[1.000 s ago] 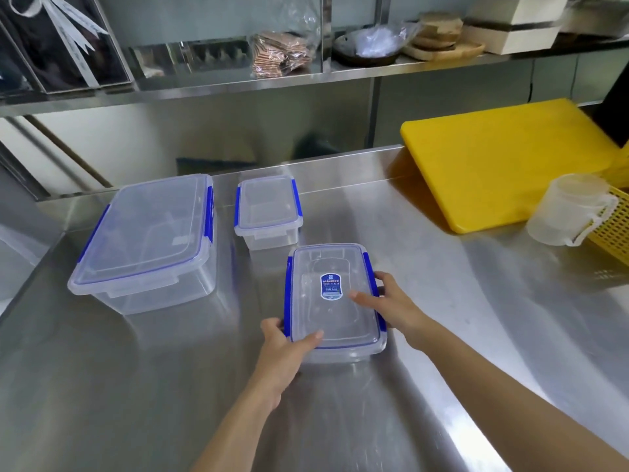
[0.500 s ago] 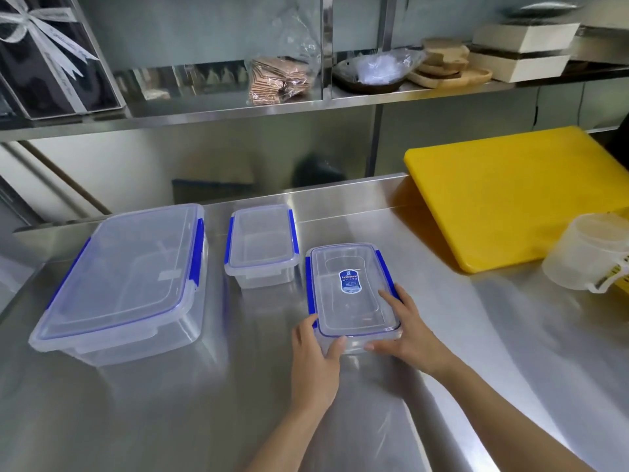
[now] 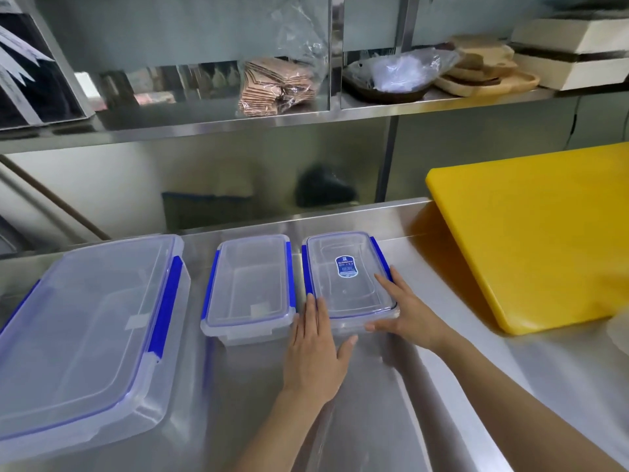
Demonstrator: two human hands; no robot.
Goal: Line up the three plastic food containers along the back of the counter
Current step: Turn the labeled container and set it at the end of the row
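Observation:
Three clear plastic containers with blue clips stand side by side on the steel counter (image 3: 374, 420). The large container (image 3: 85, 328) is at the left, a small one (image 3: 250, 287) in the middle. The flat container with a blue label (image 3: 347, 274) sits at the right, close beside the small one. My left hand (image 3: 315, 352) lies flat against its near left corner, fingers together. My right hand (image 3: 405, 311) clasps its near right corner, thumb along the front edge, fingers on the lid.
A yellow cutting board (image 3: 537, 233) lies to the right, near the labelled container. A pale cup edge (image 3: 621, 332) shows at the far right. Above, a steel shelf (image 3: 306, 120) carries a bagged stack (image 3: 275, 86), wooden plates and boxes.
Both hands have pushed the labelled container away from me, from the counter's middle to a spot level with the small container. The camera has moved closer.

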